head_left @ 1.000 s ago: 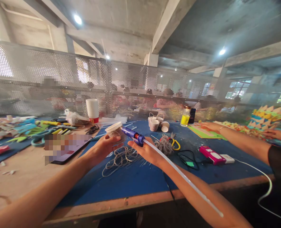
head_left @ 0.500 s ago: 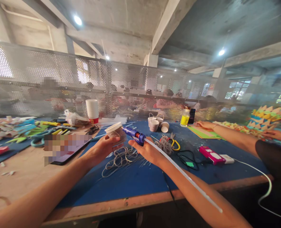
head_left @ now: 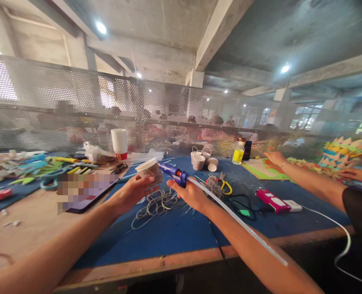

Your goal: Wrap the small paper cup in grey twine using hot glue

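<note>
My left hand (head_left: 135, 188) grips a paper cup (head_left: 150, 170) whose side looks wrapped in grey cord, tilted with its pale rim toward the upper left. A blue glue gun (head_left: 174, 173) is in my right hand (head_left: 191, 193), its nozzle pointing left, at or very near the cup's side. I cannot tell whether they touch. From the gun's rear a long clear glue stick (head_left: 239, 222) runs back over my right forearm. Below the hands, loose grey cord (head_left: 156, 208) lies in loops on the blue mat (head_left: 122, 249).
Several small cord-wrapped cups (head_left: 198, 161) stand behind, beside scissors with yellow handles (head_left: 226, 187). A stack of paper cups (head_left: 119, 143), a phone (head_left: 86, 196), a yellow-labelled bottle (head_left: 238, 151) and a magenta box (head_left: 273, 201) lie around. A co-worker's arm (head_left: 312, 175) reaches in at right.
The co-worker's arm at right has shifted a little to the right over the coloured paper. My hands, the cup and the glue gun have hardly moved.
</note>
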Motion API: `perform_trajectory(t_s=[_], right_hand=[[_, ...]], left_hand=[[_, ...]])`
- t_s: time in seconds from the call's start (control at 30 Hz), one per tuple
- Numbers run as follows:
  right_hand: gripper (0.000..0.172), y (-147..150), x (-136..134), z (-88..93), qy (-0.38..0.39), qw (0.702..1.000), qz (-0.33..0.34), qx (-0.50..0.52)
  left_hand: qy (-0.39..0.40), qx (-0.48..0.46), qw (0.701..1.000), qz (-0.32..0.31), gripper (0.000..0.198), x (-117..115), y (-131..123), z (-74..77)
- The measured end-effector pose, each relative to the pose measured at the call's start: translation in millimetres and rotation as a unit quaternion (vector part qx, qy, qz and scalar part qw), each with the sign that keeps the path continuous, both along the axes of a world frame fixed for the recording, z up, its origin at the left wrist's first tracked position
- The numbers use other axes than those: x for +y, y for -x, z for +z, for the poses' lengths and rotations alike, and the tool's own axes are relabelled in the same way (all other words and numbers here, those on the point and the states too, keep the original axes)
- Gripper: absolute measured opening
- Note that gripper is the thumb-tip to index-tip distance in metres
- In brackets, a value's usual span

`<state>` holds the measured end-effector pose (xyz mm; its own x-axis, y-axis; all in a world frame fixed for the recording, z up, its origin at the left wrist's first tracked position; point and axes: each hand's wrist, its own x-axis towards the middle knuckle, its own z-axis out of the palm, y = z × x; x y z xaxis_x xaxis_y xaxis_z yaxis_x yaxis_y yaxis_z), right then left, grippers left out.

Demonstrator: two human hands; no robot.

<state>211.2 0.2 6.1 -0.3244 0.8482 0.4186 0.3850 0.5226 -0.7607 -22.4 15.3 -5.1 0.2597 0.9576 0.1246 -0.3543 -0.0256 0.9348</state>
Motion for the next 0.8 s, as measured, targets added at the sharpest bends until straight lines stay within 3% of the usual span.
perform_trajectory(t_s=[0.2, 0.3, 0.4, 0.53, 0.63, 0.8], right_hand=[[0.05, 2.4, 6.4, -6.3, 0.018, 0.999, -0.002, 0.049], [0.047, 0.4, 13.7, -8.5, -0.014, 0.999, -0.023, 0.047], [0.043, -7.5, 25.9, -10.1, -0.093, 0.989, -0.109, -0.038], [0.041, -23.4, 42.9, -10.6, -0.114, 0.948, -0.22, -0.198], [0.045, -35.2, 51.4, -9.9, -0.078, 0.92, -0.246, -0.294], [0.04, -47.9, 59.3, -13.4, -0.041, 0.898, -0.221, -0.379]], left_hand=[[0.009, -0.018, 1.0, -0.001, 0.04, 1.6, 0.5, 1.2], [0.026, -0.042, 0.999, 0.012, 0.035, 0.6, -0.4, 4.1], [0.043, -0.074, 0.996, 0.036, 0.025, -2.6, -2.0, 9.1], [0.051, -0.107, 0.99, 0.075, 0.017, -5.5, -2.6, 14.8], [0.043, -0.123, 0.988, 0.084, 0.017, -4.2, -0.8, 15.7], [0.03, -0.139, 0.986, 0.091, 0.016, -0.1, 3.0, 14.3]])
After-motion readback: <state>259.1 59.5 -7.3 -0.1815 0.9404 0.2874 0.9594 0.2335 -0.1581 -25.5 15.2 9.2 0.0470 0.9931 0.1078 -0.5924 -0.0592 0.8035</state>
